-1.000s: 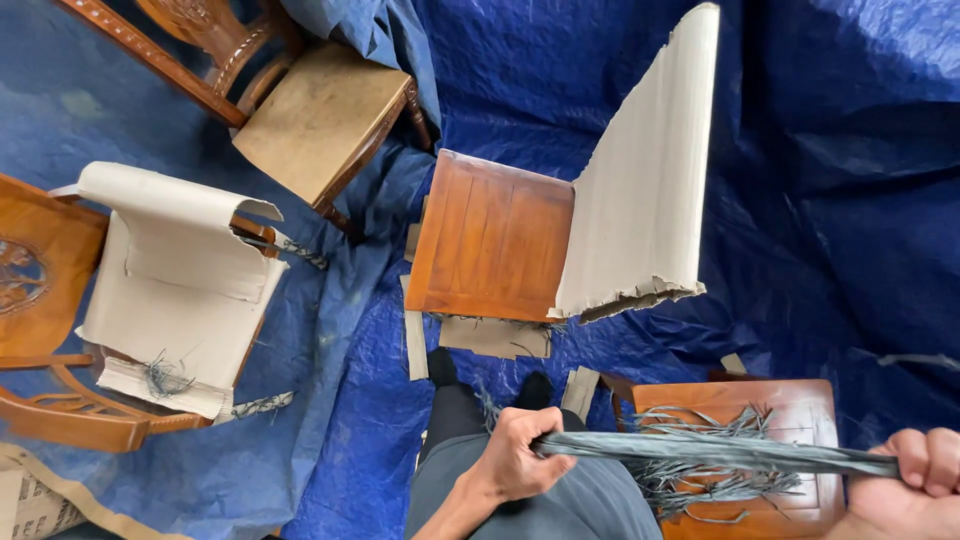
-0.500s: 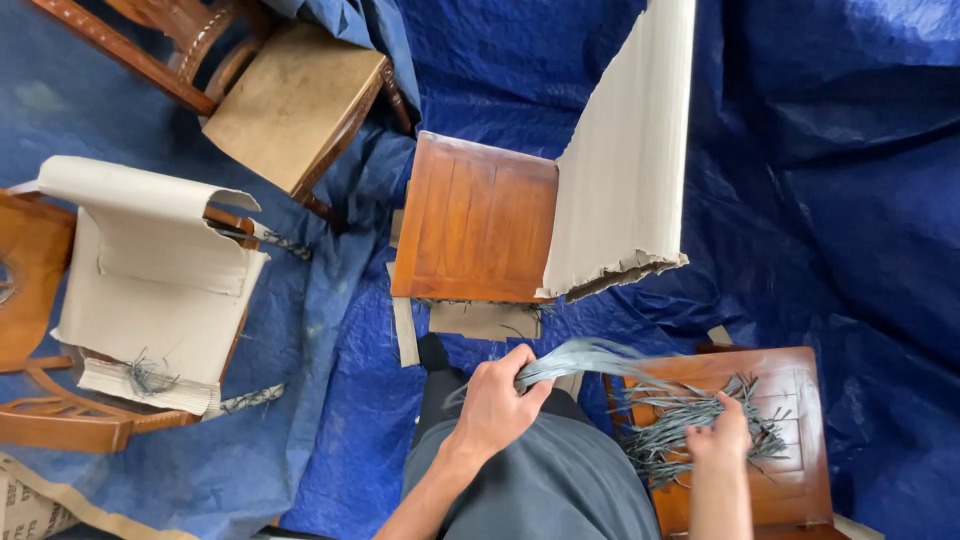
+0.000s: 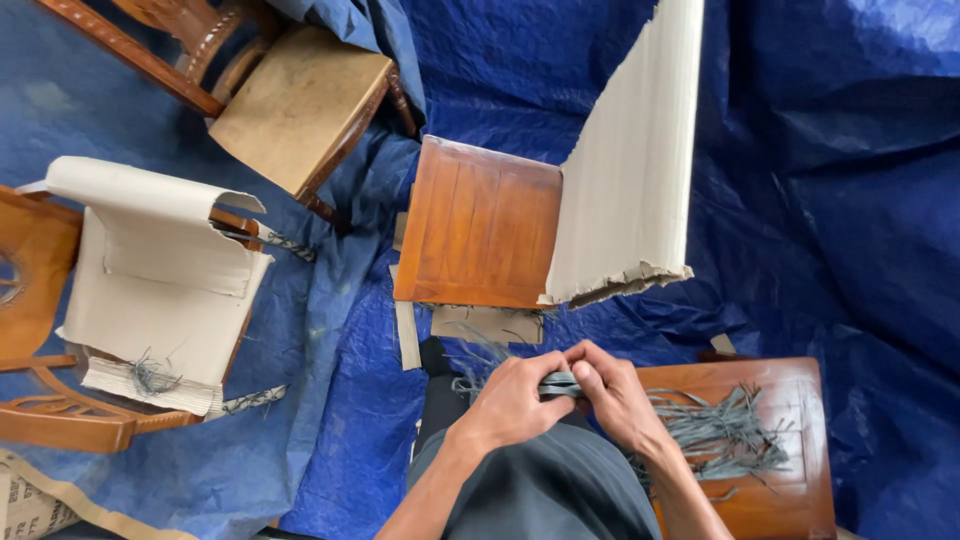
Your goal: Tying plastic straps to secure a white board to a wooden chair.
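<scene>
Tarp [image 3: 840, 200] fills my view, blue under a wooden chair seat [image 3: 480, 225] draped in cardboard [image 3: 630, 170]; left hand [image 3: 510, 400] and right hand [image 3: 615, 395] meet over my lap, fingers clenched on grey strips [image 3: 560, 383], loose strips on stool [image 3: 810, 480] at right

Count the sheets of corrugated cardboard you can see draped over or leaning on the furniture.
2: one cardboard sheet draped over the chair at left, one upright cardboard sheet beside the centre wooden seat. Others may be hidden.

Glossy wooden stool [image 3: 478, 226], crinkled plastic tarp [image 3: 830, 200] (blue, faintly shiny)
</scene>
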